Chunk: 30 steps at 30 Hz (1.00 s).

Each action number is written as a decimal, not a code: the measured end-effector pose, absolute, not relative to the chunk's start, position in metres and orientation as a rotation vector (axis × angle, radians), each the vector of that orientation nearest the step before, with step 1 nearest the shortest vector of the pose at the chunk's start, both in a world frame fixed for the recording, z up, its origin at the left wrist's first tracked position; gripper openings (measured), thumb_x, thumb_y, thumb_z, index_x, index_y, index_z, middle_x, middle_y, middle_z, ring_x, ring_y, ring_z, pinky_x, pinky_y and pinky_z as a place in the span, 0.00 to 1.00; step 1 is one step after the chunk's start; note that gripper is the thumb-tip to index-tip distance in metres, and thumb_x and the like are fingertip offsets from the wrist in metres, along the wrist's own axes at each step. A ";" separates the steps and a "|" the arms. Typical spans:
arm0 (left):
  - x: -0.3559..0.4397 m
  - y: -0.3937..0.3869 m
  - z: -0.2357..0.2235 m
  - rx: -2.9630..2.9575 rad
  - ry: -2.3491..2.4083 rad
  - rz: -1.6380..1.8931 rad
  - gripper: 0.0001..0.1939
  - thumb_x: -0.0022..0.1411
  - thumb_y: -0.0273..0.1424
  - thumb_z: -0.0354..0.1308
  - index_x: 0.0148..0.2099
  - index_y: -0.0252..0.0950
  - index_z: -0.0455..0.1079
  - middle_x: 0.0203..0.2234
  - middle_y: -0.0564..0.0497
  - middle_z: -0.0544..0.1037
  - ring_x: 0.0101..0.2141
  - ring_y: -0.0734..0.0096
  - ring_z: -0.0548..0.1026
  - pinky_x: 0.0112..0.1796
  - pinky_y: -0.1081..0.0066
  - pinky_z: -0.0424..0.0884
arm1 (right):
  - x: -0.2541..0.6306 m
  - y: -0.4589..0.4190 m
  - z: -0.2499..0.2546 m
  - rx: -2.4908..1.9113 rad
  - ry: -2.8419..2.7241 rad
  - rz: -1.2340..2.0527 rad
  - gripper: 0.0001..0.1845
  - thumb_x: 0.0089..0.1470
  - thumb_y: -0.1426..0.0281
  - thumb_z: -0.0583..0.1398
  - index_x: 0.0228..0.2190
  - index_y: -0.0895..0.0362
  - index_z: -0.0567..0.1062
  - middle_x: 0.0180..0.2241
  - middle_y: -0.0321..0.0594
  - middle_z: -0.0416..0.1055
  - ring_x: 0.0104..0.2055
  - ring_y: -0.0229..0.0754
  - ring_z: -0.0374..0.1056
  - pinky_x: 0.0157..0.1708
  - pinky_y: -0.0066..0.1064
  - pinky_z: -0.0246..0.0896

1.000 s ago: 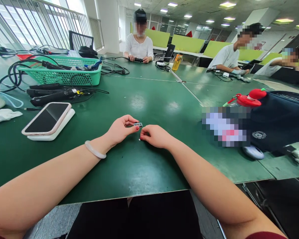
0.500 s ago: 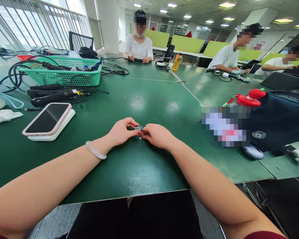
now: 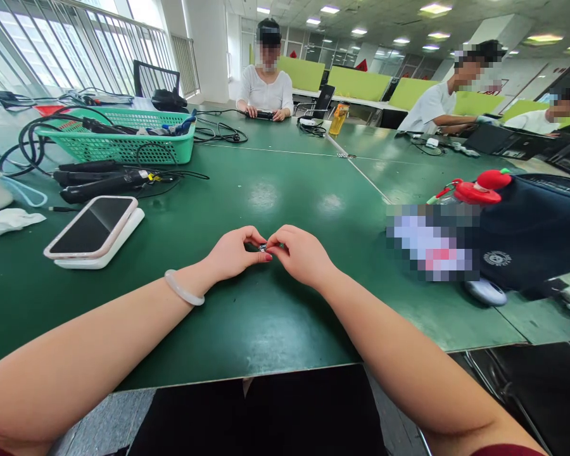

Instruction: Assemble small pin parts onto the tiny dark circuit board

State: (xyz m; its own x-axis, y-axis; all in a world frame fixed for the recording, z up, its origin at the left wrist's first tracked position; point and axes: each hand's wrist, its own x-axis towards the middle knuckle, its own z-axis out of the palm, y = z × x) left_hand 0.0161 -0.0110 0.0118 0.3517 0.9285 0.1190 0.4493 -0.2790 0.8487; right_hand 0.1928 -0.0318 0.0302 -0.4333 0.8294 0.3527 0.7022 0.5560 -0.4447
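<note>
Between thumb and fingers, my left hand (image 3: 234,253) pinches a small dark piece with white markings (image 3: 263,247), which looks like a little circuit board. Most of it is hidden by fingertips. My right hand (image 3: 302,254) is closed in a pinch at the right edge of this piece, its fingertips touching or nearly touching my left thumb. Whether a separate tiny part is between the right fingers, I cannot tell. Both hands are just above the green table (image 3: 266,329), and a pale bangle (image 3: 184,288) circles my left wrist.
At left are a phone on a white box (image 3: 95,231), black handheld devices (image 3: 104,180) and a green basket (image 3: 123,136) of cables. To the right lie a dark blue bag (image 3: 536,234), a red-lidded bottle (image 3: 475,190) and a mouse (image 3: 485,292). Several people sit around the table.
My right hand has moved slightly up and left, against the small board, covering more of it. The small white bit under my right fingertips no longer shows. A person at right has reached forward.
</note>
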 end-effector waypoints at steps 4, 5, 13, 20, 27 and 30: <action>0.017 -0.011 0.012 1.882 1.202 0.823 0.18 0.42 0.40 0.66 0.33 0.35 0.68 0.31 0.50 0.75 0.35 0.66 0.72 0.40 0.65 0.67 | 0.193 -0.032 0.031 -1.276 -2.238 0.316 0.06 0.53 0.74 0.57 0.28 0.56 0.74 0.32 0.36 0.69 0.33 0.34 0.64 0.33 0.26 0.55; 0.017 -0.011 0.012 1.884 1.198 0.823 0.18 0.42 0.40 0.66 0.33 0.35 0.68 0.31 0.50 0.76 0.35 0.66 0.72 0.40 0.64 0.67 | 0.193 -0.031 0.031 -1.284 -2.236 0.316 0.06 0.53 0.74 0.57 0.28 0.56 0.74 0.32 0.36 0.69 0.32 0.34 0.63 0.33 0.26 0.55; 0.016 -0.009 0.009 1.859 1.165 0.831 0.18 0.42 0.39 0.66 0.33 0.35 0.68 0.31 0.50 0.75 0.35 0.66 0.72 0.40 0.64 0.68 | 0.193 -0.031 0.030 -1.287 -2.229 0.325 0.05 0.52 0.73 0.59 0.28 0.55 0.75 0.31 0.36 0.70 0.32 0.34 0.63 0.32 0.26 0.55; 0.017 -0.010 0.009 1.712 1.100 0.881 0.17 0.43 0.35 0.67 0.35 0.33 0.68 0.30 0.50 0.76 0.32 0.69 0.73 0.39 0.65 0.69 | 0.201 -0.028 0.029 -1.310 -2.166 0.343 0.07 0.50 0.72 0.61 0.34 0.54 0.76 0.31 0.35 0.69 0.29 0.33 0.61 0.30 0.27 0.54; 0.018 -0.009 0.011 1.591 1.044 0.915 0.17 0.43 0.32 0.67 0.37 0.32 0.69 0.31 0.48 0.78 0.33 0.68 0.75 0.40 0.64 0.69 | 0.202 -0.026 0.028 -1.364 -2.193 0.352 0.06 0.51 0.67 0.60 0.32 0.54 0.76 0.30 0.36 0.68 0.29 0.34 0.61 0.29 0.27 0.52; 0.017 -0.011 0.014 1.520 1.044 0.920 0.18 0.44 0.32 0.67 0.39 0.32 0.71 0.32 0.47 0.78 0.35 0.67 0.75 0.43 0.63 0.69 | 0.200 -0.027 0.027 -1.349 -2.199 0.316 0.07 0.51 0.65 0.61 0.31 0.55 0.75 0.29 0.36 0.68 0.28 0.33 0.61 0.28 0.26 0.52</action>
